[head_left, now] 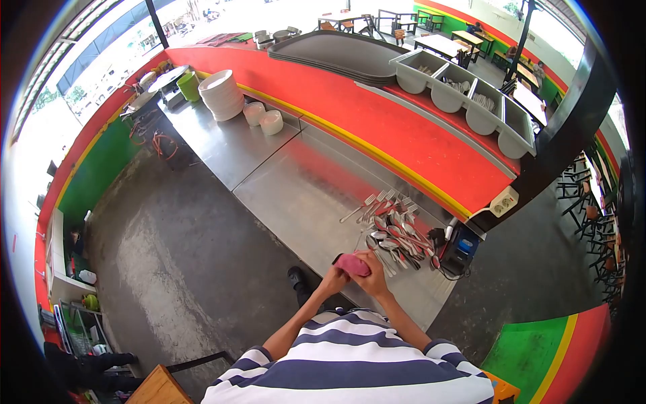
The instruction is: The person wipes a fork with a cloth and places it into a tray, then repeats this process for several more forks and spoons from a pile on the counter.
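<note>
Head view: left hand [334, 279] and right hand [371, 275] curl their fingers closed around a cloth [354, 264] above the worktop's [303, 195] near edge, beside the cutlery [398, 236]; wiping seems in hand, and the next move probably calls for a firm, steady rub.

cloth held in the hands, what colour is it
Pink; the cloth shows in the head view.

Steel counter [279, 185] — heaped cutlery [402, 236], plates [222, 99], bowls [271, 123]
</note>
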Demonstrator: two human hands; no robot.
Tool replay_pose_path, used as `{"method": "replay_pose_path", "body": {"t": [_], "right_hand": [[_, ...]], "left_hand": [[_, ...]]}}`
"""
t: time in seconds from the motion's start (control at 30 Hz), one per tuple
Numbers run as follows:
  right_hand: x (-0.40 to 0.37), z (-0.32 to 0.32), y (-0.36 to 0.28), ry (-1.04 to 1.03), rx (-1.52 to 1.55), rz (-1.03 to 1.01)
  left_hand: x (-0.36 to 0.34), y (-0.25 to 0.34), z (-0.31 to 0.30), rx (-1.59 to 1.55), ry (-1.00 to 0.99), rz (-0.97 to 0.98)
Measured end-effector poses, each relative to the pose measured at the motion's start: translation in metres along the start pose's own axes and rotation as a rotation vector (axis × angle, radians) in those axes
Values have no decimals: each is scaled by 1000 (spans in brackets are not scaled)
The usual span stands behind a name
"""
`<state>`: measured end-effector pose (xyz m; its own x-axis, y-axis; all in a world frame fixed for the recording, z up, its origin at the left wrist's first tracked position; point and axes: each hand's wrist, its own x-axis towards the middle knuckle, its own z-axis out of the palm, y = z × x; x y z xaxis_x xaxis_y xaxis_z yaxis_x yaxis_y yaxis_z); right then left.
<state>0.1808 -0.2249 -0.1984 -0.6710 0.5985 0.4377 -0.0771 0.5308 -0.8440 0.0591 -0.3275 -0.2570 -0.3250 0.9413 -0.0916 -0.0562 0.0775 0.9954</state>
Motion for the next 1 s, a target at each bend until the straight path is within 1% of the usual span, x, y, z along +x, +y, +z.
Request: {"method": "replay_pose_path", "body": {"t": [0.03, 0.07, 0.17, 0.27, 0.37, 0.47, 0.6, 0.77, 1.0], "right_hand": [[-2, 2, -1, -45, -58, -60], [-4, 3, -2, -42, -57, -27], [-9, 2, 4, -9, -111, -32], [-12, 3, 9, 52, -141, -76], [-9, -2, 11, 85, -172, -72], [-6, -6, 21, 126, -244, -95], [-2, -14, 24, 179, -335, -96], [4, -20, 27, 257, -378, -84], [25, -23, 33, 368, -334, 30]], "left_hand": [[-4, 3, 2, 43, 22, -8], [-7, 6, 5, 85, 43, -15], [-15, -3, 5, 58, -24, -33], [-25, 4, 13, 53, -3, -41], [-33, 10, 20, -63, 5, -71], [-41, 22, 24, -65, -54, -68], [-49, 21, 26, -77, -133, -44], [-48, 17, 23, -94, -189, -55], [-46, 25, 20, -46, -201, -56]]}}
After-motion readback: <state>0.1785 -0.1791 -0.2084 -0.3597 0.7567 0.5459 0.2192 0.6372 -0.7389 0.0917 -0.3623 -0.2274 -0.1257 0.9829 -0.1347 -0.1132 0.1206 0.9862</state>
